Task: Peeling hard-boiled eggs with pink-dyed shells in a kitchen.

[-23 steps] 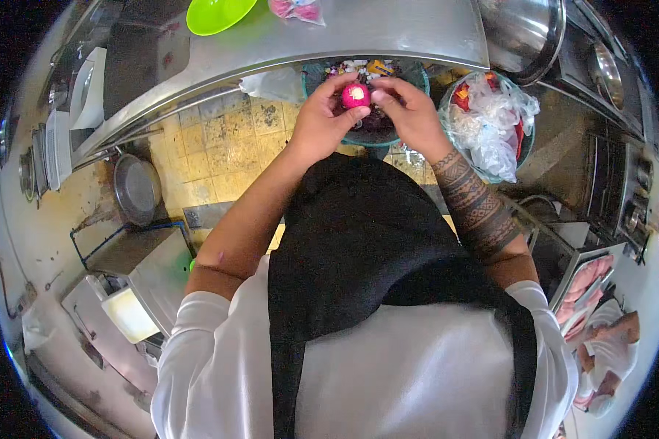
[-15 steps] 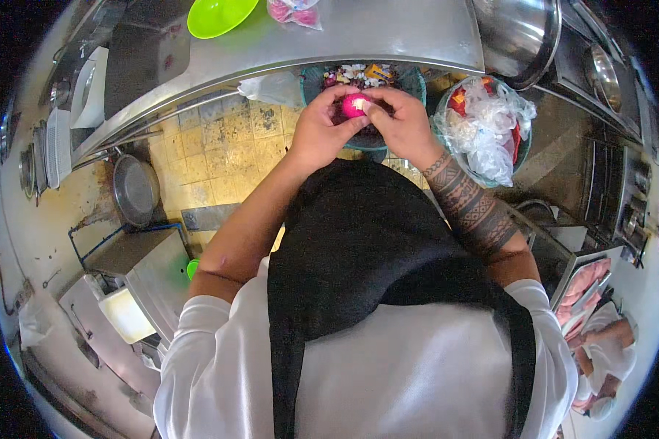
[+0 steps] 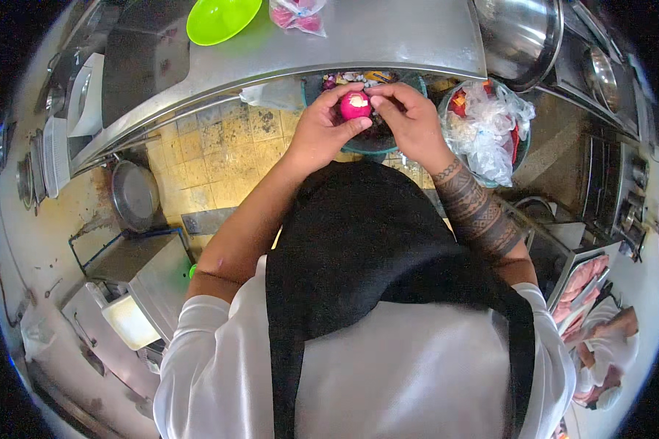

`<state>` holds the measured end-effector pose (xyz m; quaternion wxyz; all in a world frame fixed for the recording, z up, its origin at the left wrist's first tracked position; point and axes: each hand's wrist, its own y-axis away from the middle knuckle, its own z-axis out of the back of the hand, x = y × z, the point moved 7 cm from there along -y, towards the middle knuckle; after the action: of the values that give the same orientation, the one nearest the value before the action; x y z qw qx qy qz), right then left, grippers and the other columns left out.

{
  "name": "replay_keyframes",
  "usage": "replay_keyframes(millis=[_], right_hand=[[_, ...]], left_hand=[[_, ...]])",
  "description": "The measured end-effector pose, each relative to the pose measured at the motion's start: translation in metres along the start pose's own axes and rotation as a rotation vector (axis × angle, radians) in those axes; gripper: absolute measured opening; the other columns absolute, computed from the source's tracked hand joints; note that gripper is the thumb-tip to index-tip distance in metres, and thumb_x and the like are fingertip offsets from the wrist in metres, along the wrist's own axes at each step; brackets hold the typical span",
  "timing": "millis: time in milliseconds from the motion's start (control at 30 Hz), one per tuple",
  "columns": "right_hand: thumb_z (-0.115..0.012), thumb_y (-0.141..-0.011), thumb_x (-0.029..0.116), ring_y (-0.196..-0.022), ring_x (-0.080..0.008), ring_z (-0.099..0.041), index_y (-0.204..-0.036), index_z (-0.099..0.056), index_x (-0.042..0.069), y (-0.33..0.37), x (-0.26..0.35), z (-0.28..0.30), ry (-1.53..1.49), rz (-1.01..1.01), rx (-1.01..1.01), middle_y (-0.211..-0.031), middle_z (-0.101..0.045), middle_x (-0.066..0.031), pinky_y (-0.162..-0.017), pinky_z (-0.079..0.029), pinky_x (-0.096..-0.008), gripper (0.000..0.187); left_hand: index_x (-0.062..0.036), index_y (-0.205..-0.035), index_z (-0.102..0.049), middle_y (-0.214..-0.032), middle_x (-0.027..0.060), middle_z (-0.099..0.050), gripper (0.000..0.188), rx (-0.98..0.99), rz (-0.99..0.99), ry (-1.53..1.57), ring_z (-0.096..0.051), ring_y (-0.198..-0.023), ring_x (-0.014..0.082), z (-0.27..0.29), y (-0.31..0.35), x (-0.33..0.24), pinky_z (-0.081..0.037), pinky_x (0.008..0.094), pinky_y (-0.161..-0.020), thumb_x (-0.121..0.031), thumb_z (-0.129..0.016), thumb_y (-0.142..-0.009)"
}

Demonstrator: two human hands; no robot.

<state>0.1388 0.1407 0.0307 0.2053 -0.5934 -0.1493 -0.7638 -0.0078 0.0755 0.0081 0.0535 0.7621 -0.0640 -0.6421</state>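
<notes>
Where peelings lie (image 3: 359, 77), teal bin (image 3: 377, 143).

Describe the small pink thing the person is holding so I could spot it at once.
Find the steel counter at the top; just below its edge, the left hand and right hand meet over a teal bin. Between their fingertips sits the round red onion, the only bright magenta ball, partly peeled.

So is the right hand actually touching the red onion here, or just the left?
Touching. In the head view the right hand has fingertips pressed on the red onion's right side, while the left hand cups it from the left.
</notes>
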Motion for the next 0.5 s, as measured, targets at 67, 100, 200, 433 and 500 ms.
replay_keyframes(millis=[67, 100, 200, 433, 500], right_hand=[[-0.069, -0.092, 0.008, -0.098, -0.0260, -0.067, -0.114, -0.071, 0.004, -0.003, 0.019, 0.001, 0.003, 0.095, 0.011, -0.103, -0.069, -0.0131, -0.086, -0.053, -0.0350, 0.022], [-0.070, -0.090, 0.008, -0.099, -0.0273, -0.066, -0.115, -0.071, 0.005, -0.003, 0.032, 0.001, 0.063, 0.213, 0.031, -0.106, -0.068, -0.0128, -0.088, -0.053, -0.0360, 0.025], [-0.072, -0.088, 0.008, -0.102, -0.0301, -0.065, -0.115, -0.072, 0.007, -0.006, 0.045, 0.000, 0.178, 0.340, 0.075, -0.110, -0.067, -0.0122, -0.089, -0.053, -0.0382, 0.027], [-0.075, -0.085, 0.010, -0.100, -0.0327, -0.064, -0.105, -0.071, 0.008, -0.009, 0.056, -0.009, 0.245, 0.305, 0.099, -0.104, -0.065, -0.0116, -0.088, -0.053, -0.0407, 0.021], [-0.076, -0.084, 0.011, -0.099, -0.0323, -0.064, -0.103, -0.070, 0.007, -0.009, 0.058, -0.012, 0.248, 0.324, 0.068, -0.103, -0.064, -0.0114, -0.087, -0.053, -0.0406, 0.020]], left_hand=[[-0.0032, -0.148, -0.047, -0.135, 0.0074, -0.060, 0.059, 0.023, 0.014, 0.000, -0.059, -0.120, 0.0152, 0.003, -0.003, -0.003, -0.049, 0.0316, -0.104, -0.004, -0.072, -0.094], [-0.0027, -0.149, -0.046, -0.136, 0.0074, -0.060, 0.061, 0.040, 0.027, -0.002, -0.059, -0.121, 0.0152, 0.005, -0.004, -0.004, -0.049, 0.0316, -0.105, -0.006, -0.072, -0.094], [-0.0023, -0.148, -0.048, -0.129, 0.0052, -0.063, 0.061, 0.126, 0.045, 0.028, -0.060, -0.115, 0.0130, 0.014, -0.008, -0.008, -0.050, 0.0295, -0.101, -0.009, -0.074, -0.094], [-0.0026, -0.152, -0.043, -0.140, 0.0088, -0.059, 0.065, 0.327, 0.123, 0.017, -0.058, -0.126, 0.0171, 0.024, -0.013, -0.024, -0.046, 0.0333, -0.109, -0.010, -0.073, -0.095], [-0.0010, -0.146, -0.049, -0.129, 0.0056, -0.064, 0.059, 0.328, 0.053, 0.052, -0.062, -0.115, 0.0133, 0.023, -0.013, -0.032, -0.051, 0.0303, -0.101, -0.010, -0.074, -0.094]])
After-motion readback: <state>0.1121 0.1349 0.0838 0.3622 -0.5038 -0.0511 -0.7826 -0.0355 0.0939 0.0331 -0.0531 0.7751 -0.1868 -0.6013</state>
